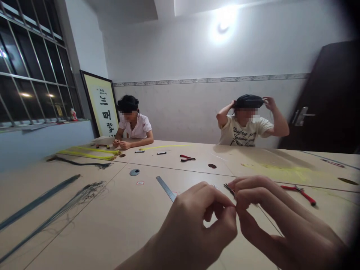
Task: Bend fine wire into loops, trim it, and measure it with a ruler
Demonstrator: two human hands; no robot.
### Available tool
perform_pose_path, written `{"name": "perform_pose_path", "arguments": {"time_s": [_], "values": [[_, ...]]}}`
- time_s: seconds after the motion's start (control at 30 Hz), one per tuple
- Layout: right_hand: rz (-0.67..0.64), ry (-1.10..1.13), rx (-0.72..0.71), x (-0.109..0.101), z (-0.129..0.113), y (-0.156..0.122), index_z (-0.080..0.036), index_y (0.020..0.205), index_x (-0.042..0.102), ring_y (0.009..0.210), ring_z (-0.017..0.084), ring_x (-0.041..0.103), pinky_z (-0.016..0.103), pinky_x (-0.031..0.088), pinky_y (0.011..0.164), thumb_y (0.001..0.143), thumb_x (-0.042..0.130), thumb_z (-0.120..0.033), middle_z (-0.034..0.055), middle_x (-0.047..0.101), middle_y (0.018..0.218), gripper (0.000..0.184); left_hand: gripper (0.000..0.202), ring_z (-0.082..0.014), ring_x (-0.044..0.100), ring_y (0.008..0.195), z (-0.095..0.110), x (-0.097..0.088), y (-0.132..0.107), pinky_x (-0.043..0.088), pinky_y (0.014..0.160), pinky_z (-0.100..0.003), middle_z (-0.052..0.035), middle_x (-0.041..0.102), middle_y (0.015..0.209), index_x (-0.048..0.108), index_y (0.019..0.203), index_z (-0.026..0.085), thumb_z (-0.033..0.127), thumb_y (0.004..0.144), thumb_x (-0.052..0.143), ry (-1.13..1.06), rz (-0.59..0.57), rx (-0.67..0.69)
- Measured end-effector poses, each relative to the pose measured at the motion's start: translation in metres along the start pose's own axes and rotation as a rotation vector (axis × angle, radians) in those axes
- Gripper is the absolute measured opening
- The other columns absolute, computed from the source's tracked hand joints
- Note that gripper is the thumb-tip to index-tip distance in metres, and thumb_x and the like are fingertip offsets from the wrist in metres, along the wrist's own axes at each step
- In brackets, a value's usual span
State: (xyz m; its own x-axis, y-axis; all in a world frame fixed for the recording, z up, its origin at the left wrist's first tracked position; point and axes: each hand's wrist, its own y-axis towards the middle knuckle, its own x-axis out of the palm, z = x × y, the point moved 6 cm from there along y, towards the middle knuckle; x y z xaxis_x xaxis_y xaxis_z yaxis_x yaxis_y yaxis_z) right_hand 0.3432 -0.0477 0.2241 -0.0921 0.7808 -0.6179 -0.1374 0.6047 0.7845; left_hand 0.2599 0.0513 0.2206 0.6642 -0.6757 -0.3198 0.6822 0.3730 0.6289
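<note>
My left hand (201,221) and my right hand (277,213) meet above the near part of the table, thumb and forefinger pinched on each. Their fingertips touch or almost touch, and whatever lies between them is too small to make out. A dark, thin object (228,188) shows just beyond my right fingers; I cannot tell whether it is held or lies on the table. Past my left hand lies a metal ruler (165,188), partly covered by it. Red-handled pliers (299,193) rest on the table beyond my right hand.
Bundles of grey-blue strands (42,200) and yellow strands (90,151) lie at the left. More red-handled pliers (187,158) and a grey disc (134,172) sit farther off on the table (112,228). Across it are two people, one at left (136,127), one at right (250,129).
</note>
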Motion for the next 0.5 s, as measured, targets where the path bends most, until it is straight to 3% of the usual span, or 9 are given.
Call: {"name": "perform_pose_path", "arguments": {"time_s": [0.2, 0.5], "values": [[-0.007, 0.039, -0.007, -0.003, -0.003, -0.002, -0.023, 0.092, 0.046, 0.097, 0.013, 0.055, 0.024, 0.044, 0.08, 0.093, 0.046, -0.011, 0.0019, 0.052, 0.098, 0.012, 0.013, -0.0079, 0.047, 0.058, 0.007, -0.002, -0.001, 0.04, 0.055, -0.019, 0.0047, 0.05, 0.062, 0.057, 0.067, 0.017, 0.005, 0.072, 0.057, 0.019, 0.018, 0.086], [0.039, 0.015, -0.001, -0.006, -0.004, 0.001, -0.024, 0.09, 0.047, 0.087, 0.016, 0.062, 0.029, 0.05, 0.071, 0.091, 0.046, -0.011, 0.0024, 0.056, 0.092, 0.013, 0.015, -0.0084, 0.048, 0.053, 0.014, 0.0, -0.005, 0.042, 0.048, -0.019, 0.0029, 0.054, 0.059, 0.058, 0.069, 0.017, 0.004, 0.076, 0.054, 0.157, 0.11, 0.286]]}}
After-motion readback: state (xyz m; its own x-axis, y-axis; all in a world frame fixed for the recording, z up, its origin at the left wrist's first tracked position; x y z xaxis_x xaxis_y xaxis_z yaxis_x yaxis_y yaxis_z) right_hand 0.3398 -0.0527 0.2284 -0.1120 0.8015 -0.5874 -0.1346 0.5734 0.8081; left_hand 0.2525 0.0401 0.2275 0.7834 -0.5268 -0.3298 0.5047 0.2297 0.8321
